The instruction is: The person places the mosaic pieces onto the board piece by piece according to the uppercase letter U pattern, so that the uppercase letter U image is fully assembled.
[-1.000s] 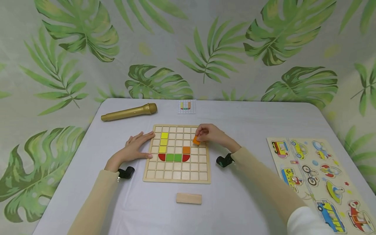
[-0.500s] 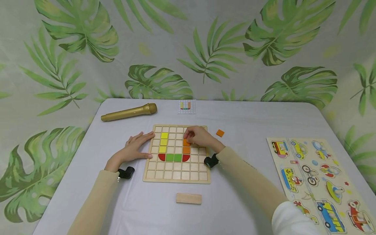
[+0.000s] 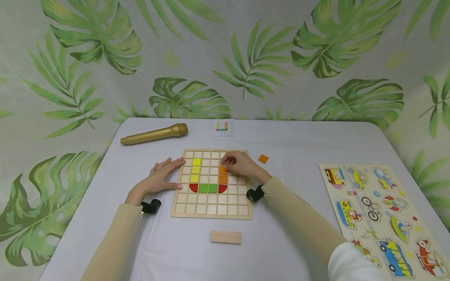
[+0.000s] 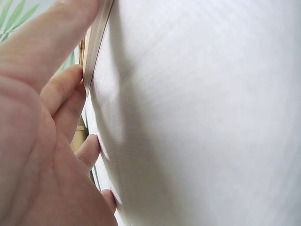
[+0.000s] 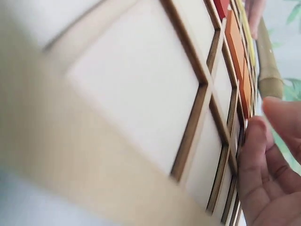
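A square wooden grid board (image 3: 211, 210) lies on the white table. Yellow tiles (image 3: 195, 170), red rounded corner tiles (image 3: 222, 189), green tiles (image 3: 207, 188) and two orange tiles (image 3: 223, 179) form a U in its cells. My left hand (image 3: 158, 179) is spread against the board's left edge, thumb and fingertips touching it. Over the right side of the board, my right hand (image 3: 242, 164) bends its fingers beside the upper orange tile (image 3: 222, 170). In the right wrist view, thumb and forefinger (image 5: 254, 139) stand apart, with that tile flat in its cell near the tips.
A loose orange tile (image 3: 263, 159) lies right of the board. Behind are a gold microphone (image 3: 154, 135) and a small pattern card (image 3: 223, 127). A wooden block (image 3: 226, 237) lies in front. A picture peg puzzle (image 3: 382, 226) occupies the table's right side.
My right hand carried an orange tile left into the cell above the other orange tile, then drew back slightly. The loose orange tile came into view. My left hand stayed still.
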Tool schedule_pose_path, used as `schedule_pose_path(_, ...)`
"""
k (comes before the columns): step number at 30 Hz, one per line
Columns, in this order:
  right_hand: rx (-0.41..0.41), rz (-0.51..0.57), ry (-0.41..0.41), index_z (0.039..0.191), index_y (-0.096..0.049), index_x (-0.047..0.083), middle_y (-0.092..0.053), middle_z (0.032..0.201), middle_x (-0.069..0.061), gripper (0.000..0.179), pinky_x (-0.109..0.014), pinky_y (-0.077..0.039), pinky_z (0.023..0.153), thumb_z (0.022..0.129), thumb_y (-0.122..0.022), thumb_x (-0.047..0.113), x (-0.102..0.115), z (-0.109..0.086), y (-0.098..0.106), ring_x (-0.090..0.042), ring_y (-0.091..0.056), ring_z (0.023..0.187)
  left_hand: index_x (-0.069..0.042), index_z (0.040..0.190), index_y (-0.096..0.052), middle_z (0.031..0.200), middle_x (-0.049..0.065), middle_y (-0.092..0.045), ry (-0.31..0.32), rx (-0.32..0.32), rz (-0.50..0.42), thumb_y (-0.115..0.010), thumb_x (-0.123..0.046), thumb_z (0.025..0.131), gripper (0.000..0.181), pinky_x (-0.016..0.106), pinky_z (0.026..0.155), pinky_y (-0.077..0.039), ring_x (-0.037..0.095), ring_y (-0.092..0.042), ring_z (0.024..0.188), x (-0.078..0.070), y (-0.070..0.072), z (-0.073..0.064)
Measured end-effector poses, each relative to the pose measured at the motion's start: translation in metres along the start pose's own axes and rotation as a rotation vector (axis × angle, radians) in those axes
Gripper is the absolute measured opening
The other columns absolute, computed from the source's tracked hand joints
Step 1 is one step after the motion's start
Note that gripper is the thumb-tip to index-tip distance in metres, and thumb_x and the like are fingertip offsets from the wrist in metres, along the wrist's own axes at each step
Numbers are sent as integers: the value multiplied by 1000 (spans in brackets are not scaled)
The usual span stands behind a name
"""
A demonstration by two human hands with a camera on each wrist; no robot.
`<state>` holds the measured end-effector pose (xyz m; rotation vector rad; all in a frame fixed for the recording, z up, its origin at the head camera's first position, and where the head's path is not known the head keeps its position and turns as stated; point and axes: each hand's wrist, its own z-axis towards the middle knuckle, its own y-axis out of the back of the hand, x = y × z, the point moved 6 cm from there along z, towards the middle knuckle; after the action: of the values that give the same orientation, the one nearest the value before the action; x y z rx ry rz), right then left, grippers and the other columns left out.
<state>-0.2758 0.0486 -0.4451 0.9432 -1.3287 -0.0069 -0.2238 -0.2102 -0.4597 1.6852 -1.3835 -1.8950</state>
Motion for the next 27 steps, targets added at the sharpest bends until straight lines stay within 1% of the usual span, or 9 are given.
schedule_pose_path(4,-41,98,-23,100,-68,2,-63,89,-5,12,-25,-45,71,88,-65,1,-10,-5,12,-18,-55,78,-10,150,-31,157,10,-21,1,1,-4,-76,-37,81,87,62,106,8,39,-3,143,-1,0,0)
schedule_pose_path(8,-59,235,-29,105,-65,-4,-63,91,-13,16,-27,-49,72,91,-63,3,-20,-14,27,-21,-58,79,-10,150,-31,157,10,-21,2,1,-5,-76,-37,81,87,62,106,8,39,-3,143,-1,1,0)
schedule_pose_path(10,-68,311,-51,108,-64,-6,-64,93,-17,20,-28,-50,70,92,-63,5,-28,-19,35,-23,-58,78,-10,150,-31,157,10,-22,2,1,-3,-76,-37,80,87,62,106,8,39,-3,143,-1,1,0)
schedule_pose_path(12,-84,349,-76,111,-62,-7,-65,97,-20,24,-29,-50,69,92,-63,8,-35,-25,45,-24,-59,79,-10,150,-31,157,10,-22,2,2,-2,-76,-38,80,87,62,106,8,39,-3,143,-1,0,1)
schedule_pose_path(15,-125,369,-111,114,-61,-6,-66,100,-22,28,-31,-48,67,93,-63,12,-44,-33,59,-26,-60,80,-11,151,-31,157,10,-21,3,4,1,-76,-38,80,88,62,106,8,38,-3,143,0,-1,1)
schedule_pose_path(18,-180,369,-136,115,-61,-6,-66,101,-21,31,-32,-48,66,92,-65,15,-53,-42,72,-27,-61,81,-11,151,-31,157,10,-21,5,4,4,-76,-39,81,88,61,107,8,38,-3,143,1,-1,1)
schedule_pose_path(21,-227,371,-156,115,-60,-7,-67,101,-16,33,-31,-50,70,92,-66,17,-62,-48,82,-25,-62,84,-12,151,-31,157,9,-21,7,3,2,-76,-39,81,88,61,107,8,38,-2,143,2,-1,0)
schedule_pose_path(24,-245,358,-169,115,-59,-8,-67,102,-11,35,-30,-50,74,92,-66,17,-70,-53,90,-23,-60,88,-12,151,-30,157,9,-21,6,5,0,-75,-40,81,88,62,107,8,38,-2,143,2,-1,0)
schedule_pose_path(27,-250,332,-183,116,-59,-7,-66,104,-12,34,-30,-49,74,93,-64,17,-78,-57,95,-22,-59,89,-12,151,-30,157,9,-21,6,4,-1,-75,-39,81,88,62,107,8,38,-2,143,2,-1,0)
